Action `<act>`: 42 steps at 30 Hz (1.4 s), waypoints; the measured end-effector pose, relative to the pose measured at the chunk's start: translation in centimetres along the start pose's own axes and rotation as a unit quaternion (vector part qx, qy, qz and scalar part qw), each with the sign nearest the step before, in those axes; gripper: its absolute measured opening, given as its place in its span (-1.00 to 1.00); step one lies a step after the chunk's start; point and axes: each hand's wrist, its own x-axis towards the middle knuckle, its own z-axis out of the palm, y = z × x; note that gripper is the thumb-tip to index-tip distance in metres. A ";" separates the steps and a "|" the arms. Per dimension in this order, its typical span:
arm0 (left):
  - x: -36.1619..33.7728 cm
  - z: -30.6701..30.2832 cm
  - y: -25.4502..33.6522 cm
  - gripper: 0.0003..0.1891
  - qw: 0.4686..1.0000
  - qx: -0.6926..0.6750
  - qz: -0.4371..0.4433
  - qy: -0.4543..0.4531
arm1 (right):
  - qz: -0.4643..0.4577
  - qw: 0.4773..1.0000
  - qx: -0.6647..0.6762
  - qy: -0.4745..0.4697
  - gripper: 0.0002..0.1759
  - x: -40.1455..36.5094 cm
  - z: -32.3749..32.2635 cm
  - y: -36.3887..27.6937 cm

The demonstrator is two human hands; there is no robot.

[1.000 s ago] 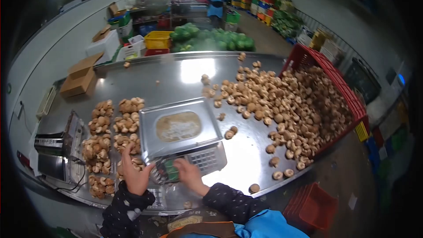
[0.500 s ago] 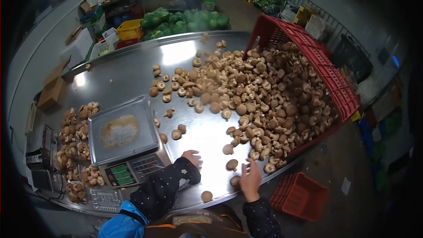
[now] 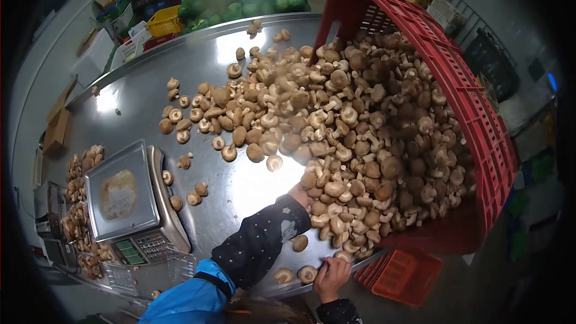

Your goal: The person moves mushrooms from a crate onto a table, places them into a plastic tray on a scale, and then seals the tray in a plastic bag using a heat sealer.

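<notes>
A big heap of brown mushrooms (image 3: 360, 138) spills from a tipped red crate (image 3: 474, 114) onto a metal table (image 3: 210, 204). My left hand (image 3: 302, 197) reaches against the near left edge of the heap, its fingers mostly hidden by sleeve and mushrooms. Close to the table's front edge, my right hand (image 3: 333, 277) has its fingers curled together beside a loose mushroom (image 3: 307, 274); whatever they hold is hidden. Another mushroom (image 3: 300, 243) lies between the two hands.
A scale (image 3: 123, 195) with an empty pan stands at left, beside packed mushrooms (image 3: 75, 222) and clear plastic trays (image 3: 121, 278). An orange-red crate (image 3: 408, 276) sits below the table at right. Green vegetables (image 3: 246, 3) and a yellow crate (image 3: 165, 21) are behind.
The view has shifted right and closer to the heap. My left hand has moved from beside the scale to the heap. My right hand's fingers have curled in near the table edge.
</notes>
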 end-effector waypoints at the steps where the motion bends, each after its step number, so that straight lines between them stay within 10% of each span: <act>1: 1.0 0.0 -0.3 -0.71 1.000 -0.017 0.004 -0.001 | -0.032 0.999 -0.018 0.020 -0.86 0.1 0.7 0.8; 10: 0.4 -3.9 -3.0 -0.49 0.975 -0.159 0.047 -0.148 | -0.011 1.000 0.005 0.005 -0.88 0.0 0.0 0.0; 18: -13.1 -2.5 2.5 -0.43 0.983 -0.143 0.080 -0.083 | -0.046 0.995 -0.066 -0.056 -0.84 0.1 -0.6 -1.0; 20: -15.0 -3.8 3.1 -0.39 0.981 -0.151 0.097 -0.072 | 0.057 0.985 0.153 -0.048 -0.77 -0.1 -0.7 -1.9; 24: -21.3 -4.2 5.6 -0.38 0.967 -0.183 0.153 -0.088 | 0.168 0.779 0.526 -0.298 -0.28 3.2 -0.1 -6.8; 26: -24.1 -4.8 6.6 -0.36 0.943 -0.268 0.179 -0.079 | 0.092 0.801 0.484 -0.339 -0.25 3.8 1.7 -10.1; 30: -29.3 -8.2 8.0 -0.33 0.918 -0.314 0.236 -0.051 | 0.174 0.630 0.651 -0.385 -0.39 4.9 1.8 -19.3; 35: -36.2 -16.1 11.3 -0.28 0.908 -0.243 0.327 -0.093 | 0.074 0.659 0.588 -0.463 -0.47 5.9 4.4 -27.1; 42: -40.0 -34.5 18.1 -0.13 0.898 -0.088 0.415 0.118 | -0.007 0.678 0.412 -0.608 -0.22 7.9 12.0 -36.8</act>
